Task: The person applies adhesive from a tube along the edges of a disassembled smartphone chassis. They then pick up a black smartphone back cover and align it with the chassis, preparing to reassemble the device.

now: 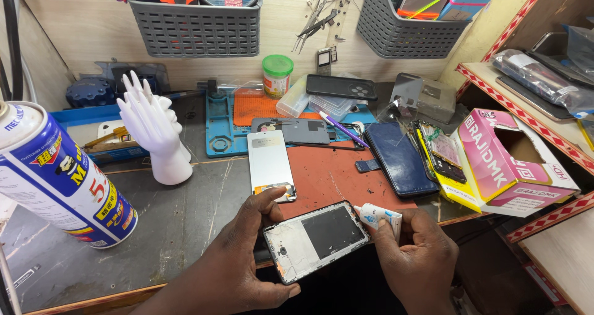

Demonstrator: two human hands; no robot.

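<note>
You get bright, even light from above with only soft shadows, mild glare on the white screen panel [270, 163], sharp focus mid-frame, and wide-angle bending around the spray can [59, 179] at left.

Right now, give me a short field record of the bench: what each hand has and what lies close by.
left hand: holds the open phone frame by its left edge
right hand: pinches a small white glue tube, nozzle at the frame's upper right edge
surface: red work mat just beyond the frame
nearby: silver screen panel lying flat; dark blue phone on the mat's right
left of bench: white hand-shaped stand; blue spray can
right of bench: open pink box
</note>
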